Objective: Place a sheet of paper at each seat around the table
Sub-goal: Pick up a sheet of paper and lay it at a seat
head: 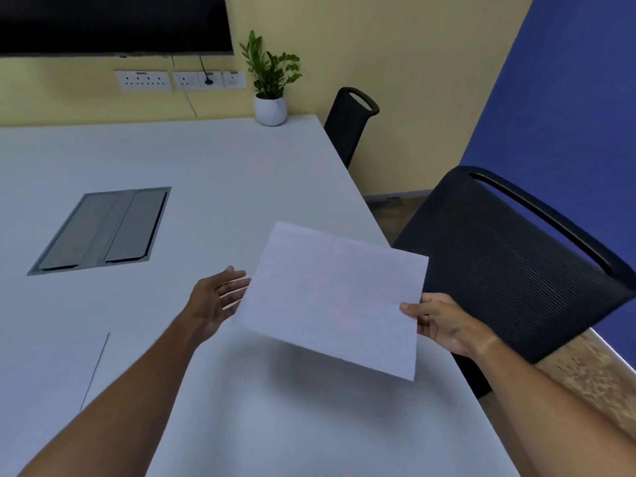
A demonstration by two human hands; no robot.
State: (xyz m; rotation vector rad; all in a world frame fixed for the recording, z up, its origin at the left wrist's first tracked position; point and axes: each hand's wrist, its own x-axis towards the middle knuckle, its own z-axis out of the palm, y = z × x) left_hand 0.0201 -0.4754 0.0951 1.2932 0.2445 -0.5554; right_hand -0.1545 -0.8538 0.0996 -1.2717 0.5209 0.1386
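Observation:
A white sheet of paper (335,297) hangs a little above the white table (213,173), near its right edge, and throws a shadow below. My right hand (444,323) pinches the sheet's right edge between thumb and fingers. My left hand (220,297) is at the sheet's left edge with its fingers spread; whether the fingertips touch the paper is unclear. A black mesh chair (509,266) stands at the table's right side, just beyond the sheet. A second black chair (349,122) stands farther back on the same side.
A grey cable hatch (103,230) is set into the table at the left. A potted plant (271,108) stands at the table's far edge. A dark screen (113,22) and wall sockets (179,80) are on the yellow wall behind.

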